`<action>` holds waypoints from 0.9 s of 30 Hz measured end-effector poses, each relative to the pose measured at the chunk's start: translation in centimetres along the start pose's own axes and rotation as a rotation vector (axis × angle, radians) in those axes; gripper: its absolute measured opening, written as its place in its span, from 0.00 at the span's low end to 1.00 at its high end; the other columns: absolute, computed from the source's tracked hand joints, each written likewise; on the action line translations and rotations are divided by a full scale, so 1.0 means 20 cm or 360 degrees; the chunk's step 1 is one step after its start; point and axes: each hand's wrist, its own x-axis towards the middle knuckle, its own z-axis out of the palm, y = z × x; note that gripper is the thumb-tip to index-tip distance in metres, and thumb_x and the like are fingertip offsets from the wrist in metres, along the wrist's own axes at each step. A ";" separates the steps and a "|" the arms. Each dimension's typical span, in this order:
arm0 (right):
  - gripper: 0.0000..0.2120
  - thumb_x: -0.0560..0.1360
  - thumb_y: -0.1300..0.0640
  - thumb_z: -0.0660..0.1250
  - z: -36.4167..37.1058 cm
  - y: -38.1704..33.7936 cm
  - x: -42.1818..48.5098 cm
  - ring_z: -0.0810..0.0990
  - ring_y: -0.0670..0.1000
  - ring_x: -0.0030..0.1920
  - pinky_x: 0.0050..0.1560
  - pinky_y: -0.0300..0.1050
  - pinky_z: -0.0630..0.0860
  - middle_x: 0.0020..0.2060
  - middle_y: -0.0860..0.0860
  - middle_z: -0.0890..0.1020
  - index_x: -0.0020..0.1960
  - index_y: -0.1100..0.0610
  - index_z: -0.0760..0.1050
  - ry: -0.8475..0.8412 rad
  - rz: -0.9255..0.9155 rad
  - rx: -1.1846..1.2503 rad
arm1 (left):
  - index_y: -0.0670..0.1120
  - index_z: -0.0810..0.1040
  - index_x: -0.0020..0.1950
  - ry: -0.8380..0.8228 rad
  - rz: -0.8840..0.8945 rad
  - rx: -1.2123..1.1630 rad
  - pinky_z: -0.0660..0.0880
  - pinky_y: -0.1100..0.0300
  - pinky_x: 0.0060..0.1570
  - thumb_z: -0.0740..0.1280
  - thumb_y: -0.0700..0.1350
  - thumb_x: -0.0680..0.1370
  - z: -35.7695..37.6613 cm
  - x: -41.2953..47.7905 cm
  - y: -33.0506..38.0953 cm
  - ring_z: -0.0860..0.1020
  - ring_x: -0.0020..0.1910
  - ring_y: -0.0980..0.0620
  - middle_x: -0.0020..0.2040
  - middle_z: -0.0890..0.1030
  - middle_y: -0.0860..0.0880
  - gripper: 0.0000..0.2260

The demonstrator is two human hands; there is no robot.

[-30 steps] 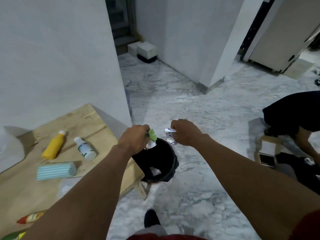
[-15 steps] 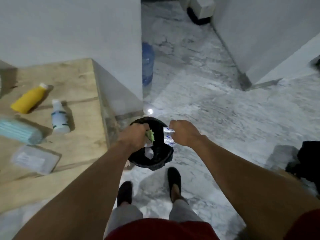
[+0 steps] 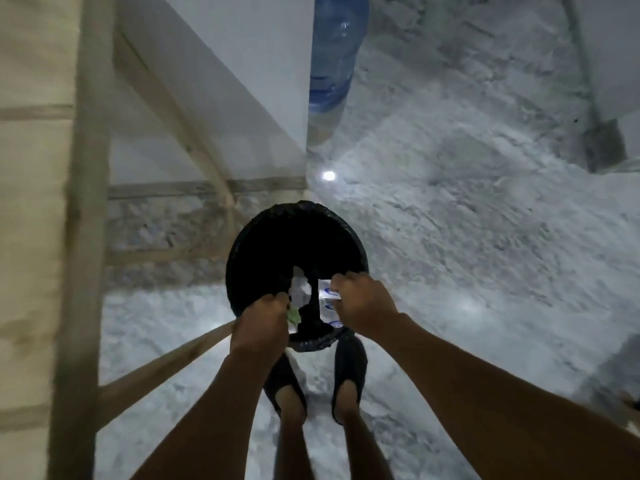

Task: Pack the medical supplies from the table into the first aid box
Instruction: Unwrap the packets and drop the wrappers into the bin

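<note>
Over the black bin (image 3: 263, 237) we pinch scraps, left hand (image 3: 261, 323) on a green-and-white wrapper (image 3: 293, 315) and right hand (image 3: 360, 303) on a white wrapper (image 3: 327, 299) (light, crinkly stuff, best held by an edge).

Marble-look floor (image 3: 467, 254), white-grey veined, with a small bright light glare (image 3: 328, 175) near the wall corner. White wall (image 3: 242, 64) ends at a corner, and a blue water jug (image 3: 332, 64) stands just behind it on the floor. Wooden table (image 3: 34, 168) on the left (seen from above, its frame and diagonal braces showing below). Second white wall (image 3: 616, 46) at top right. Dim light overall.
</note>
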 end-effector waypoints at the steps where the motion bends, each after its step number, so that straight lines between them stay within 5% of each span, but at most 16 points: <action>1: 0.12 0.75 0.60 0.64 0.07 0.03 0.06 0.77 0.61 0.54 0.49 0.51 0.74 0.52 0.58 0.79 0.58 0.58 0.73 0.0008 -0.0010 0.0000 | 0.45 0.75 0.58 0.0011 -0.0004 0.0010 0.76 0.51 0.46 0.58 0.37 0.79 0.06 0.07 -0.01 0.80 0.52 0.42 0.53 0.80 0.45 0.11; 7: 0.13 0.75 0.59 0.65 0.39 0.12 0.40 0.75 0.60 0.57 0.51 0.52 0.73 0.54 0.57 0.78 0.59 0.58 0.72 -0.0073 -0.0013 -0.0048 | 0.43 0.76 0.59 0.0120 0.0080 0.0117 0.77 0.51 0.47 0.60 0.36 0.78 0.36 0.41 -0.11 0.81 0.51 0.41 0.52 0.81 0.43 0.11; 11: 0.22 0.77 0.56 0.66 0.48 0.13 0.48 0.71 0.61 0.63 0.58 0.57 0.72 0.63 0.56 0.74 0.69 0.57 0.68 -0.0158 0.0049 -0.0055 | 0.43 0.75 0.63 0.0106 0.0169 0.0220 0.77 0.51 0.48 0.69 0.38 0.76 0.45 0.50 -0.18 0.80 0.53 0.40 0.55 0.78 0.42 0.16; 15: 0.19 0.76 0.59 0.66 0.42 0.12 0.34 0.73 0.62 0.62 0.58 0.58 0.74 0.58 0.58 0.76 0.66 0.58 0.69 -0.0186 0.0120 0.0031 | 0.44 0.76 0.60 0.0054 0.0143 0.0203 0.76 0.53 0.43 0.70 0.40 0.75 0.39 0.36 -0.17 0.81 0.49 0.43 0.52 0.79 0.44 0.14; 18: 0.17 0.76 0.58 0.65 0.23 0.07 0.15 0.73 0.61 0.61 0.57 0.56 0.75 0.57 0.58 0.76 0.64 0.58 0.70 -0.0235 0.0124 0.0038 | 0.45 0.78 0.57 0.0077 0.0158 0.0201 0.74 0.57 0.37 0.72 0.42 0.74 0.21 0.19 -0.09 0.82 0.44 0.45 0.49 0.80 0.45 0.12; 22: 0.19 0.77 0.56 0.64 -0.21 -0.09 -0.10 0.74 0.61 0.61 0.57 0.53 0.76 0.59 0.58 0.75 0.66 0.58 0.70 -0.0084 0.0150 0.0080 | 0.45 0.70 0.67 0.0132 0.0172 0.0149 0.74 0.52 0.52 0.62 0.45 0.79 -0.23 -0.06 0.07 0.77 0.58 0.42 0.61 0.75 0.43 0.16; 27: 0.19 0.79 0.53 0.62 -0.90 -0.36 -0.37 0.73 0.59 0.62 0.59 0.53 0.75 0.61 0.58 0.74 0.67 0.59 0.70 0.0370 0.0079 0.0135 | 0.45 0.68 0.69 0.0501 0.0240 0.0272 0.72 0.49 0.58 0.60 0.46 0.81 -0.96 -0.38 0.25 0.74 0.63 0.42 0.65 0.74 0.44 0.17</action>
